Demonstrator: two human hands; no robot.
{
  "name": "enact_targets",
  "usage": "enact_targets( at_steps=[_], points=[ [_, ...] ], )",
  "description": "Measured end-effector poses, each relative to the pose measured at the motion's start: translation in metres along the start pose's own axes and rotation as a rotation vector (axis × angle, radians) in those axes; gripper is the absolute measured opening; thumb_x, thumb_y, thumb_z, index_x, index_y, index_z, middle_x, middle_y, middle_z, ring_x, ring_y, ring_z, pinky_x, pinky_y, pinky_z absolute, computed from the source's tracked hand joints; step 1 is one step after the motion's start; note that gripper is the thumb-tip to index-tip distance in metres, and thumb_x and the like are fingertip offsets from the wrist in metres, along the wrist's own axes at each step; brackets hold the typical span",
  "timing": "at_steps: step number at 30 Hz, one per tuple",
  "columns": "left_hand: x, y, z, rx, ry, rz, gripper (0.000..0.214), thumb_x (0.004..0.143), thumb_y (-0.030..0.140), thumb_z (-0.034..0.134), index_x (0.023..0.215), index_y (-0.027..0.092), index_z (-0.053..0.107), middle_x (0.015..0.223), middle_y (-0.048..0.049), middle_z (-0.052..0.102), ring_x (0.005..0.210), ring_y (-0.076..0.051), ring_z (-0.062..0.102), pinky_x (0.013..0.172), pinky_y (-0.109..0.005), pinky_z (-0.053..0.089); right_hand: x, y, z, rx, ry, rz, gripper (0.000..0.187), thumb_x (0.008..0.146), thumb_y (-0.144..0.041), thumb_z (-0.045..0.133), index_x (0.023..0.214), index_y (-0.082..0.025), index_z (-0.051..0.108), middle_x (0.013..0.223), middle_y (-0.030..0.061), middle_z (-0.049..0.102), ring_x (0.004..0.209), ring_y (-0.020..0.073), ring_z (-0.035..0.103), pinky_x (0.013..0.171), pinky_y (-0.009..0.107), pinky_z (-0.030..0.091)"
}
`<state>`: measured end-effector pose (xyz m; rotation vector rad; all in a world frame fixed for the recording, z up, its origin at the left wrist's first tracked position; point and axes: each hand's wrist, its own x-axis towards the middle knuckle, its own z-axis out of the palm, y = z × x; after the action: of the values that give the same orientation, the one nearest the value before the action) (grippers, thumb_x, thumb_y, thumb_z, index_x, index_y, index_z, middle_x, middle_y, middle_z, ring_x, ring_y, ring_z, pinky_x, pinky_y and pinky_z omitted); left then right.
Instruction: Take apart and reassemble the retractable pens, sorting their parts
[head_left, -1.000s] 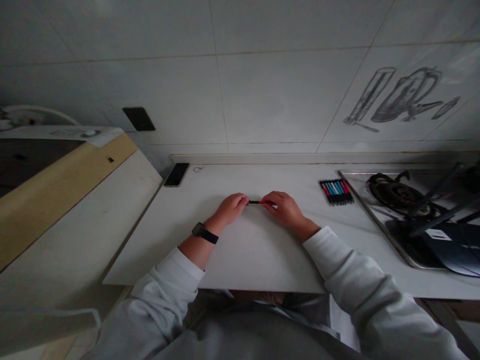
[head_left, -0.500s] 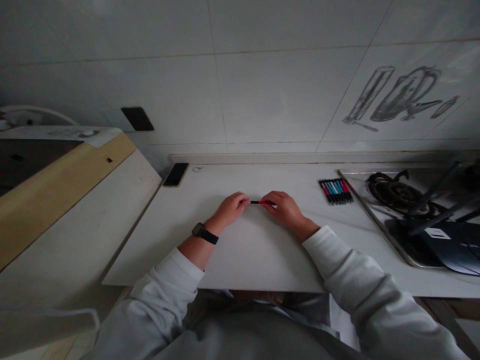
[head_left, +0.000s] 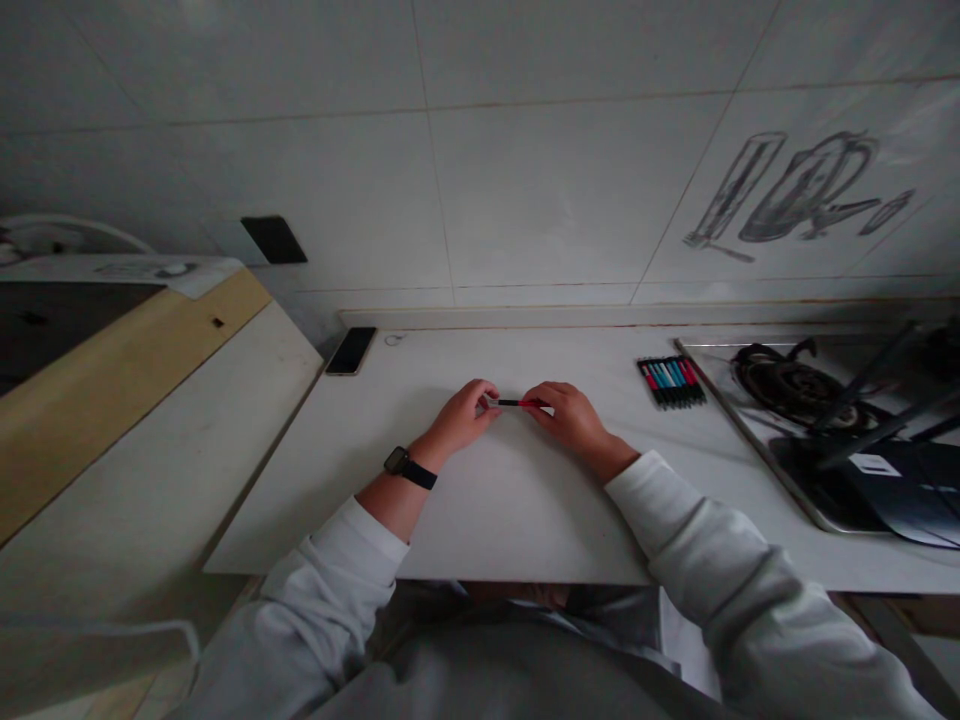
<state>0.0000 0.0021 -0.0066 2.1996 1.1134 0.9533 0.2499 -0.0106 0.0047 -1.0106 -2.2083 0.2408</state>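
A red and black pen (head_left: pixel 510 403) lies level between my two hands, just above the white tabletop. My right hand (head_left: pixel 566 412) pinches its red end between thumb and fingers. At the other end, the thumb and fingers of my left hand (head_left: pixel 465 412) curl around the pale tip, with a small gap showing between them. The black part of the barrel is bare between the hands. Whether the tip is a loose piece cannot be made out.
To the right lies a row of several red, blue and black pens (head_left: pixel 671 382). Beyond it are a gas stove (head_left: pixel 787 385) and a black device with antennas (head_left: pixel 870 490). A phone (head_left: pixel 352 351) and a small ring (head_left: pixel 394 340) lie at the back left of the tabletop (head_left: pixel 510 500).
My left fingers have parted a little and shifted slightly, so more of the pen's tip end shows. My right hand keeps its hold on the red end.
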Motion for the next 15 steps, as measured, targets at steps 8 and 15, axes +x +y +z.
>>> enact_targets(
  at_steps=[8,15],
  points=[
    [0.0012,0.0030,-0.0021,0.042,-0.110,-0.043,0.033,0.104,0.033,0.048,0.084,0.020,0.069,0.087,-0.0046,0.071,0.089,-0.019,0.065,0.086,-0.033,0.050,-0.0005,-0.0003,-0.0007,-0.028,-0.032,-0.018,0.014,0.094,-0.019,0.063,0.099,-0.022,0.076,0.094,0.0067,0.077,0.085,0.0200,0.069,0.084,0.033,0.047],
    [0.0010,0.0053,-0.0025,0.084,-0.014,0.006,0.011,0.090,0.014,0.060,0.087,0.019,0.069,0.091,-0.0041,0.070,0.089,-0.019,0.064,0.083,-0.031,0.051,0.0005,-0.0019,-0.0001,-0.046,-0.003,0.037,0.014,0.097,-0.026,0.063,0.093,-0.023,0.076,0.089,0.0042,0.078,0.079,0.0188,0.070,0.081,0.031,0.047]
  ],
)
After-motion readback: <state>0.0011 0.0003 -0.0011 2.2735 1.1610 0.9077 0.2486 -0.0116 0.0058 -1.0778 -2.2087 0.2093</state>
